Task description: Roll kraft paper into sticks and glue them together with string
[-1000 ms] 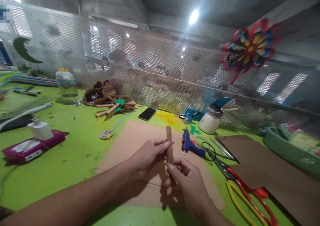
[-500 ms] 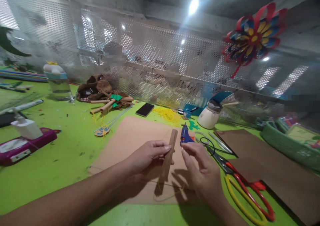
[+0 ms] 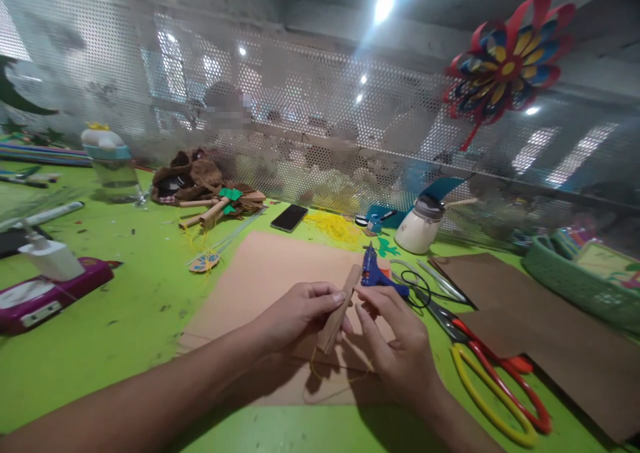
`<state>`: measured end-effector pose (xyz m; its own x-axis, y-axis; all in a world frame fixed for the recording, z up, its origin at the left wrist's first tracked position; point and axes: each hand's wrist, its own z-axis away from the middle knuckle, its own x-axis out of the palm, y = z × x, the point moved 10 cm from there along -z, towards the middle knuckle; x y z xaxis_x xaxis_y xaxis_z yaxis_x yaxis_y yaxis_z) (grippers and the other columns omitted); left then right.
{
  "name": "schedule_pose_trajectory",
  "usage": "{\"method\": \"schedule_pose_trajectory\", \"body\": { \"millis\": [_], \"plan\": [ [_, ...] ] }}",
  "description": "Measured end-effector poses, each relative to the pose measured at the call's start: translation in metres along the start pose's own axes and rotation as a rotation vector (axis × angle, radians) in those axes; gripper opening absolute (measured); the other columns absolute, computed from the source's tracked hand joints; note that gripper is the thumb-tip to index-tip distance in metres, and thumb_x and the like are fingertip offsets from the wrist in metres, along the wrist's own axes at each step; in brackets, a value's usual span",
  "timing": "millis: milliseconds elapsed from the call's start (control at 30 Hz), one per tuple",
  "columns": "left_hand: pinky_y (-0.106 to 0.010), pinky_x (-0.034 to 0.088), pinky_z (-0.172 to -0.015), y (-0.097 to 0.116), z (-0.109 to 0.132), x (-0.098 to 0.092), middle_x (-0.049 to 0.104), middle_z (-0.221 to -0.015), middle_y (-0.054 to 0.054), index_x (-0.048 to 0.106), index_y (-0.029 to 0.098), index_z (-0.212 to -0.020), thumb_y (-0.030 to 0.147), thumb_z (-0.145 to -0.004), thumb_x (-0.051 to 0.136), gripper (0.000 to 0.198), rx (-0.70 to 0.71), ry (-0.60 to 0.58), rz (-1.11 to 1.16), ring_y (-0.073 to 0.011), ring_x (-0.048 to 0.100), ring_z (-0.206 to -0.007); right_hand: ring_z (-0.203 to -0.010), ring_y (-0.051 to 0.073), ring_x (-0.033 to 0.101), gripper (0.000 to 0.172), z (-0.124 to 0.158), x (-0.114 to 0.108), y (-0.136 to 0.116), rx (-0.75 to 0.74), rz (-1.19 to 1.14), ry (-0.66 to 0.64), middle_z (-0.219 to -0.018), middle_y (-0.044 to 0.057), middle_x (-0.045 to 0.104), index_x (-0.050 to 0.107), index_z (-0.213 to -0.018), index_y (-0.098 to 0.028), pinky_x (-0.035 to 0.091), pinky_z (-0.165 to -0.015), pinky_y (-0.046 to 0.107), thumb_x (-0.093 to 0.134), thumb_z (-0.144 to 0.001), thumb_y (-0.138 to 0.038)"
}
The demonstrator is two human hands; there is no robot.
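My left hand (image 3: 313, 309) grips a brown rolled paper tube (image 3: 340, 309), thumb on top and fingers curled beneath. The tube slants up and away to the right. From its near end hangs a loop of thin yellow thread (image 3: 315, 369). My right hand (image 3: 397, 336) is close on the tube's right side, fingers bent, with thumb and index tips apart. Its index tip is at or very near the tube's edge; whether they touch is unclear. Under both hands lies a tan paper sheet (image 3: 270, 259). A blue glue gun (image 3: 373, 273) rests just beyond my right hand.
Scissors (image 3: 493, 373) with red and yellow handles lie at right, by brown card (image 3: 565, 346) and a green basket (image 3: 575, 286). Further back are a phone (image 3: 289, 218), yellow shreds (image 3: 335, 229), a white jar (image 3: 419, 229) and paper rolls (image 3: 215, 211). A purple power strip (image 3: 95, 276) sits left.
My right hand has moved left, bringing its fingertips up to the tube. The tube has tilted further to the right, and its near end has lifted slightly. My left hand keeps its grip.
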<state>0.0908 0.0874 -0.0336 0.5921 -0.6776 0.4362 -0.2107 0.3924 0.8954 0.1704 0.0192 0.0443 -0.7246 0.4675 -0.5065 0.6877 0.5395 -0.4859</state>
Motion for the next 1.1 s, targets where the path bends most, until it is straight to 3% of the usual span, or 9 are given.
{"method": "schedule_pose_trajectory", "body": {
  "millis": [300,400,533,700,867,1033,1100],
  "plan": [
    [-0.022,0.041,-0.055,-0.004,-0.001,-0.005,0.063,-0.068,-0.004,0.058,0.013,-0.08,0.038,-0.076,0.067,0.026,-0.008,0.039,0.011,-0.0097,0.055,-0.054,-0.087,0.02,0.057,0.032,0.002,-0.004,-0.004,-0.054,0.008,0.042,-0.1,0.01,0.057,0.057,-0.114,-0.018,0.051,-0.074,0.035,0.048,-0.086,-0.006],
    [-0.02,0.041,-0.054,-0.004,0.001,-0.006,0.061,-0.065,-0.002,0.057,0.014,-0.079,0.036,-0.076,0.067,0.025,-0.009,0.085,0.015,-0.0093,0.055,-0.053,-0.086,0.02,0.056,0.033,0.002,0.001,-0.008,-0.096,0.055,0.005,-0.099,0.01,0.057,0.055,-0.116,-0.018,0.051,-0.074,0.036,0.047,-0.086,-0.006],
    [-0.023,0.044,-0.05,-0.006,0.001,0.002,0.06,-0.063,-0.002,0.054,0.015,-0.081,0.035,-0.079,0.062,0.021,-0.016,0.054,0.047,-0.0115,0.055,-0.05,-0.083,0.021,0.056,0.033,0.003,0.009,-0.006,-0.093,0.113,-0.054,-0.097,0.011,0.056,0.051,-0.118,-0.016,0.052,-0.071,0.036,0.045,-0.087,-0.009],
    [-0.022,0.041,-0.053,-0.009,0.002,0.002,0.058,-0.069,-0.003,0.056,0.014,-0.08,0.032,-0.08,0.061,0.019,0.037,0.104,0.056,-0.0098,0.053,-0.054,-0.092,0.025,0.055,0.033,0.012,0.025,0.001,-0.088,0.233,-0.127,-0.102,0.014,0.056,0.047,-0.119,-0.013,0.051,-0.078,0.043,0.048,-0.087,-0.015],
    [-0.019,0.026,-0.047,0.0,0.01,0.011,0.046,-0.062,0.003,0.054,0.014,-0.076,0.039,-0.084,0.055,0.026,0.101,0.1,0.045,-0.0054,0.037,-0.049,-0.09,0.026,0.055,0.032,0.015,0.033,0.004,-0.054,0.295,-0.177,-0.099,0.015,0.056,0.046,-0.12,-0.012,0.051,-0.076,0.043,0.045,-0.088,-0.017],
    [-0.019,0.022,-0.045,-0.013,0.009,0.011,0.046,-0.059,0.004,0.056,0.013,-0.079,0.022,-0.073,0.065,0.014,-0.004,0.1,-0.142,-0.0044,0.032,-0.046,-0.083,0.024,0.054,0.025,0.013,0.035,0.003,-0.023,0.307,-0.212,-0.093,0.014,0.055,0.051,-0.111,-0.012,0.05,-0.071,0.041,0.044,-0.088,-0.016],
    [-0.019,0.022,-0.044,-0.012,0.01,0.008,0.042,-0.057,0.005,0.055,0.015,-0.083,0.031,-0.083,0.053,0.016,0.077,0.108,-0.026,-0.0043,0.028,-0.044,-0.081,0.023,0.054,0.024,0.013,0.036,0.006,0.015,0.283,-0.22,-0.092,0.013,0.056,0.052,-0.11,-0.013,0.05,-0.071,0.04,0.042,-0.089,-0.017]
  ]
}}
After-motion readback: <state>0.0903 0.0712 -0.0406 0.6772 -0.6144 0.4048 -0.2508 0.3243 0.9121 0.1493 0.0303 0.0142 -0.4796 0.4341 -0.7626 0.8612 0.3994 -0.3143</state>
